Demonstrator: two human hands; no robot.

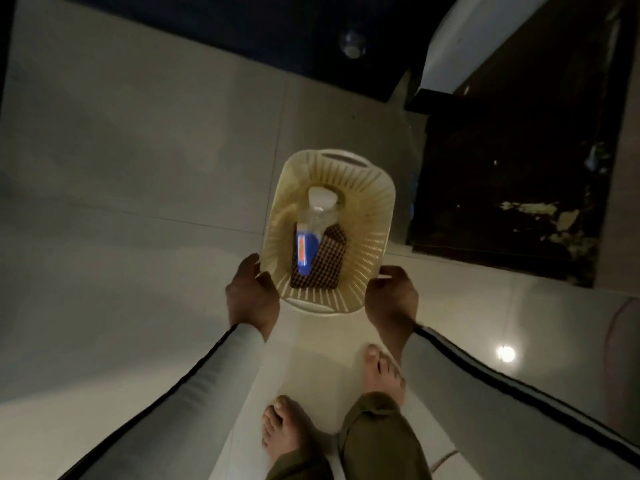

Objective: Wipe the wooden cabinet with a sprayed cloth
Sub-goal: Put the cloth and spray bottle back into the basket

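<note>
A cream slotted plastic basket (372, 216) hangs over the tiled floor in front of me. Inside it a clear spray bottle (310, 237) with a blue label and white trigger head lies on a folded brown checked cloth (329, 268). My left hand (251, 294) grips the basket's near left rim. My right hand (391, 294) grips its near right rim. The dark wooden cabinet (512, 188) stands to the right of the basket, its top glossy and dim.
Pale glossy floor tiles (138, 202) spread left and ahead. My bare feet (287, 431) stand below the basket. A dark wall strip runs along the top with a round reflection (352, 45). A lamp glare (505, 354) shows on the floor at right.
</note>
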